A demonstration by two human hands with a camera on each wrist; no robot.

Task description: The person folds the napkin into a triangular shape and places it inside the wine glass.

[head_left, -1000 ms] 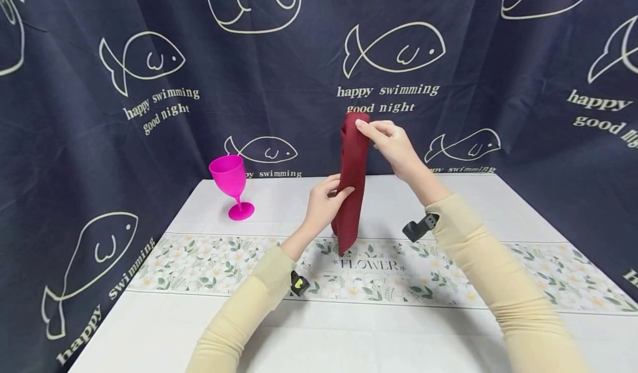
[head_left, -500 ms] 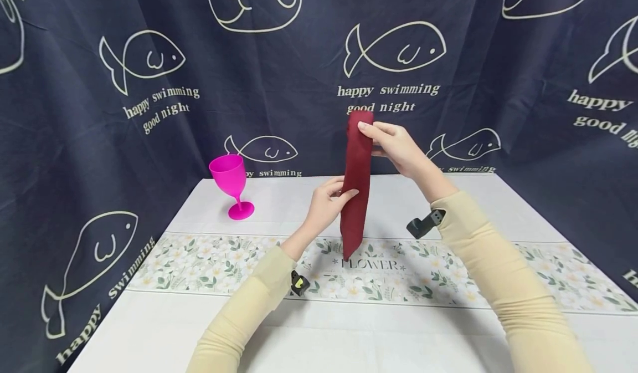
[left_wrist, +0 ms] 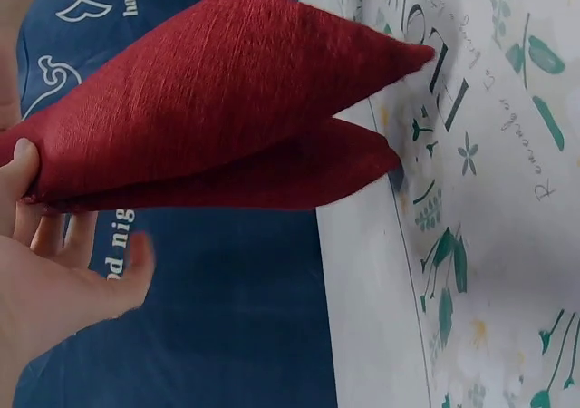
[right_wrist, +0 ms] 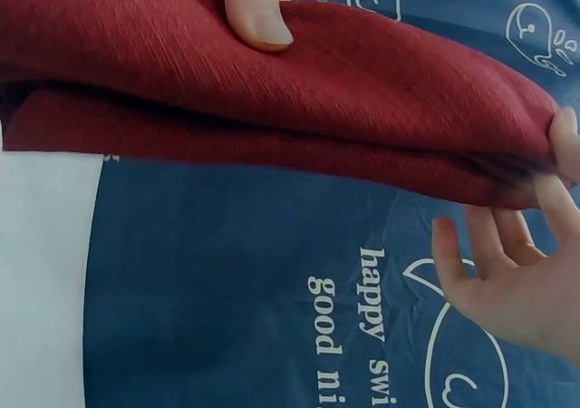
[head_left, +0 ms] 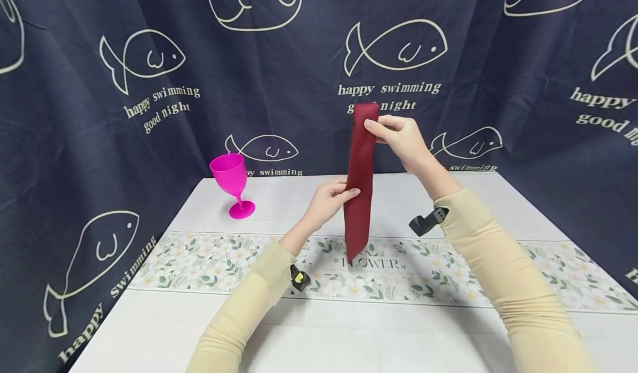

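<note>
A dark red cloth napkin (head_left: 360,179), folded into a long narrow strip, hangs upright above the table in the head view. My right hand (head_left: 402,142) pinches it near the top, thumb on the near face. Lower down, around its middle, my left hand (head_left: 329,200) grips it from the left side with the thumb across the front. In the left wrist view the napkin's lower end (left_wrist: 245,82) parts into two pointed layers. Folded layers of the napkin (right_wrist: 299,109) also show along one edge in the right wrist view, where my right hand (right_wrist: 517,281) holds one end.
A bright pink goblet (head_left: 230,176) stands upright at the back left of the white table (head_left: 309,328). A floral band (head_left: 209,265) printed with "FLOWER" crosses the tabletop. Behind hangs a dark blue curtain (head_left: 299,85) with fish drawings.
The napkin has shifted slightly to the right and turned, so its flat face now looks toward the head camera. Both hands still hold it; the right has moved a little right. The goblet stays put.
</note>
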